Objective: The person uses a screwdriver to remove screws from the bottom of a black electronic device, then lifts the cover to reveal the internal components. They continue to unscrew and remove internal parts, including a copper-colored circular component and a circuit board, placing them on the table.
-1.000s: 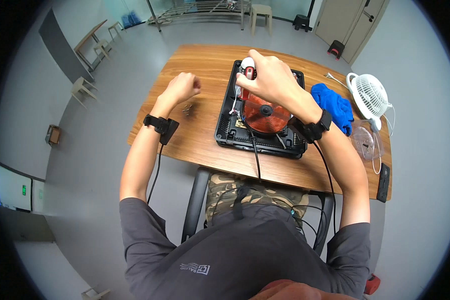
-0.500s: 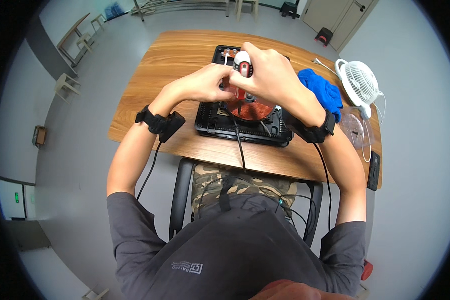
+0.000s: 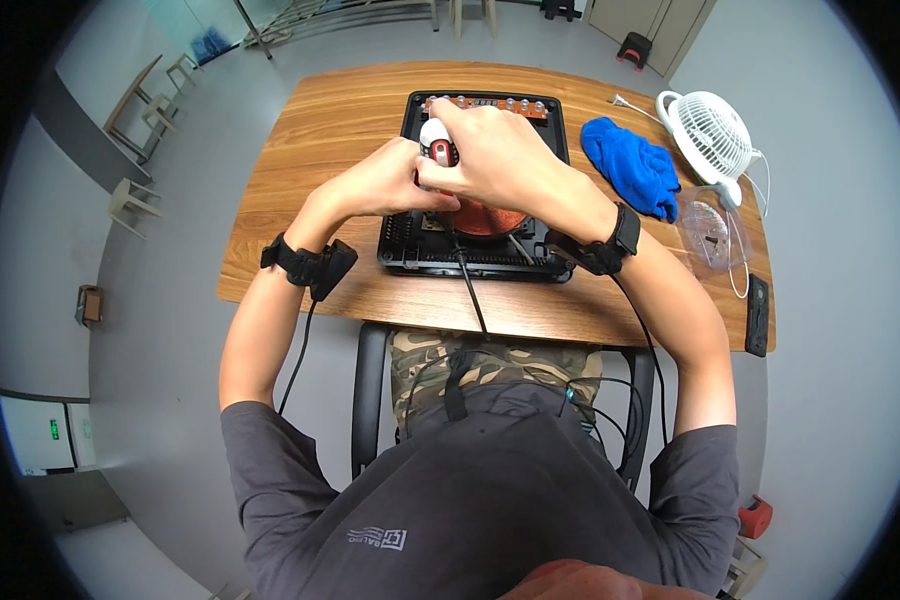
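A screwdriver [image 3: 436,138] with a white, red and black handle stands over the left side of an opened black appliance casing [image 3: 440,267]. My right hand [image 3: 498,150] is wrapped round its handle. My left hand [image 3: 382,182] meets it from the left, fingers pinched together low by the tool; what they hold is hidden. Under my hands lies a round copper-coloured coil [image 3: 490,222] inside the casing. An orange circuit board [image 3: 530,106] runs along the casing's far edge. The screwdriver's tip cannot be seen.
To the right are a crumpled blue cloth [image 3: 630,168], a white fan [image 3: 712,135] with its cord, a clear plastic container [image 3: 712,240] holding small dark parts, and a black oblong object [image 3: 758,315] at the table's edge. A black cable [image 3: 473,295] hangs over the near edge.
Both hands and the screwdriver have shifted left across the casing. More of the orange board at the far edge shows now. The whole view has also moved slightly.
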A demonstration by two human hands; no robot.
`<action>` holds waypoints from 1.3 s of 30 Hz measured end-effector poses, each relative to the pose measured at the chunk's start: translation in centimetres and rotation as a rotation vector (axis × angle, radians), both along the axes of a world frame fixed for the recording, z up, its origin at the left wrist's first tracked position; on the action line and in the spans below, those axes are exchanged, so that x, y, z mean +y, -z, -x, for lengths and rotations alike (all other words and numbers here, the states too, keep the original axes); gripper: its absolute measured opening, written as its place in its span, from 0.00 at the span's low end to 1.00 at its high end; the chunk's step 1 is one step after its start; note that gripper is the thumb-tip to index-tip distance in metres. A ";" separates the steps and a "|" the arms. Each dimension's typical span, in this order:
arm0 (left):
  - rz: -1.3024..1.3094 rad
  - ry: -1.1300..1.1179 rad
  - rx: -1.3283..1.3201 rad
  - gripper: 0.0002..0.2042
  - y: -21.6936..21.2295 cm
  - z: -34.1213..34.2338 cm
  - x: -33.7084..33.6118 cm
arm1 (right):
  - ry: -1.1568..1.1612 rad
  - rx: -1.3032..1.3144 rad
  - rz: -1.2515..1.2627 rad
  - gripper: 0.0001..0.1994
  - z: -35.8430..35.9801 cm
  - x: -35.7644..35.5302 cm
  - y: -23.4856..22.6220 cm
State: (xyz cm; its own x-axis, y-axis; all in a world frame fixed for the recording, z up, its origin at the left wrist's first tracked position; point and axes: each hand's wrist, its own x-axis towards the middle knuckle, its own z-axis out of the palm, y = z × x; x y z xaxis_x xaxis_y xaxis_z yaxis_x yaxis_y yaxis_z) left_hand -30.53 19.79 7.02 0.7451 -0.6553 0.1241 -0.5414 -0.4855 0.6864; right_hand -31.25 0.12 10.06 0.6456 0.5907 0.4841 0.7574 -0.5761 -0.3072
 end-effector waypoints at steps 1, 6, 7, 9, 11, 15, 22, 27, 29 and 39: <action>0.000 -0.006 -0.006 0.18 0.0 0.0 0.0 | -0.003 -0.004 0.001 0.20 -0.1 0.1 0.1; -0.101 -0.060 0.100 0.24 -0.8 0.0 0.0 | -0.005 0.019 0.004 0.20 0.2 0.2 -0.1; -0.121 -0.068 0.136 0.27 -1.0 0.0 -0.1 | -0.005 0.019 0.002 0.20 0.2 0.2 -0.1; -0.038 -0.047 0.073 0.22 -0.5 0.1 0.0 | -0.015 0.019 0.002 0.20 0.1 0.3 -0.1; 0.009 -0.039 0.041 0.19 -0.5 0.3 0.1 | -0.025 0.022 0.003 0.20 0.1 0.4 -0.2; 0.005 -0.039 0.039 0.20 -0.5 0.4 0.1 | -0.025 0.027 0.015 0.20 0.2 0.5 -0.2; 0.012 -0.035 0.037 0.20 -0.4 0.5 0.0 | -0.012 0.031 0.018 0.19 0.4 0.4 -0.4; 0.025 -0.059 0.045 0.20 -0.3 0.6 -0.3 | -0.042 0.018 0.014 0.19 0.4 0.0 -0.5; 0.036 -0.052 0.031 0.21 -0.2 0.5 -0.4 | -0.042 0.024 0.052 0.21 0.2 -0.2 -0.6; -0.027 -0.078 0.141 0.24 -1.6 1.0 -1.7 | 0.027 0.045 0.218 0.25 -0.5 0.1 -1.7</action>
